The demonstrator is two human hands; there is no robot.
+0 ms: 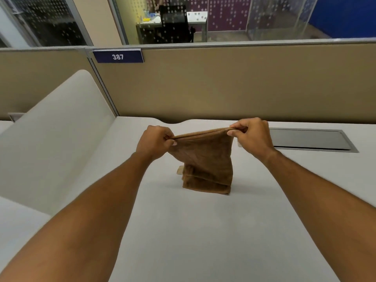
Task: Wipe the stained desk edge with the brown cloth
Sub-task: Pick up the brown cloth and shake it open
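The brown cloth (205,161) hangs folded above the middle of the pale grey desk (203,231), its lower edge resting on the surface. My left hand (154,142) pinches the cloth's top left corner. At the top right corner my right hand (252,135) pinches it too, so the top edge is stretched between them. A small tan tag sticks out at the cloth's lower left. No stain is visible on the desk from here.
A curved pale side divider (57,135) rises on the left. A tan partition wall (223,84) with a blue "387" plate (118,56) runs behind the desk. A grey cable hatch (309,139) is set into the desk at the right rear.
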